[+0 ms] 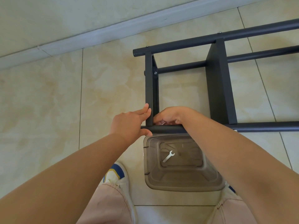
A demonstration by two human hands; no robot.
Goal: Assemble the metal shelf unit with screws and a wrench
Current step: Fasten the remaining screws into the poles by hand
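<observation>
Two bare hands reach down to a dark metal shelf unit (pixel 218 84) that lies on its side on a pale marbled tile floor (pixel 48 102), seen from a camera on the person's head. The unit's long round tubes run from the right edge of the view toward the middle, joined by flat upright panels; small silver screws (pixel 155 72) show at the joints along the far tube and on the inner face of the end panel. The left hand (pixel 129 123) is open, its fingers stretched out against the outer face of the end panel and its thumb resting under the near tube at the unit's near left corner. The right hand (pixel 171 116) is curled over the inside of that same corner, fingertips bunched together just above the near tube; something small and pale seems to be pinched there, though the fingers hide too much to say what it is. Just below the near tube, between the person's knees, a clear plastic container (pixel 182 183) sits on the floor, and a small flat silver wrench (pixel 168 156) lies slantwise in the middle of its bottom. A white shoe with blue and yellow trim (pixel 116 175) and light pink trouser legs (pixel 110 206) show at the near edge of the floor, and a pale baseboard (pixel 97 34) runs along the far edge.
</observation>
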